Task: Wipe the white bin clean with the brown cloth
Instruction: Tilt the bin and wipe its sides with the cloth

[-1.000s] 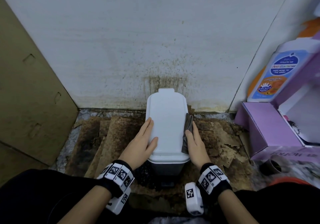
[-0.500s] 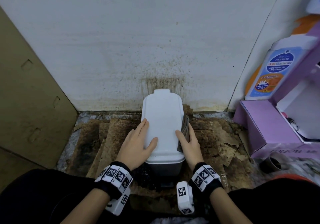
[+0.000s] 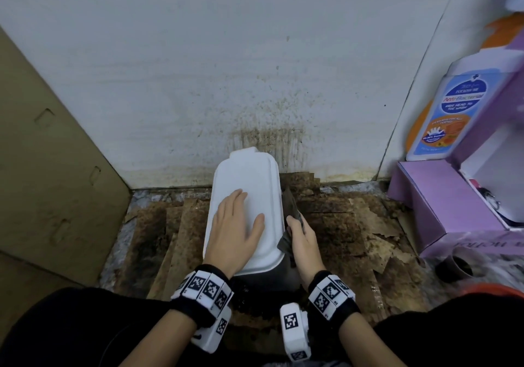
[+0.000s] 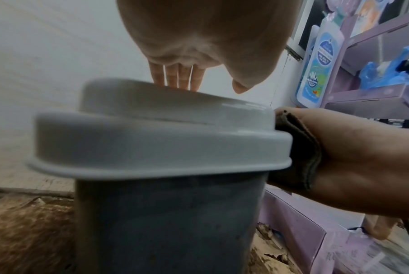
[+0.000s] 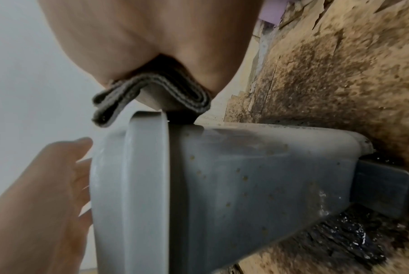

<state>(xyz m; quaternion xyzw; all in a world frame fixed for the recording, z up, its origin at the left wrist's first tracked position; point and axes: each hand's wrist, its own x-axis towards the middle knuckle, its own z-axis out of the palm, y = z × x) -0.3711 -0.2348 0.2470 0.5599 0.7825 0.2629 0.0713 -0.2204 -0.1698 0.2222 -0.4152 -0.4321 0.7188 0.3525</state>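
The white bin (image 3: 249, 179) stands on the floor against the stained wall, its lid shut; its grey body (image 4: 165, 222) (image 5: 257, 176) carries brown specks. My left hand (image 3: 234, 228) lies flat on the lid with straight fingers (image 4: 177, 77). My right hand (image 3: 302, 239) holds the folded brown cloth (image 3: 289, 211) (image 4: 299, 153) (image 5: 151, 87) against the right edge of the lid, just under its rim. The right hand's fingers are hidden behind the cloth.
Rotten brown boards (image 3: 354, 225) cover the floor around the bin. A cardboard sheet (image 3: 42, 168) leans at the left. A purple shelf unit (image 3: 442, 196) with a soap bottle (image 3: 453, 106) stands at the right, a small dark cup (image 3: 453, 264) before it.
My left hand slid from the lid's left edge onto its top. The right hand with the cloth drew back along the lid's right edge toward me.
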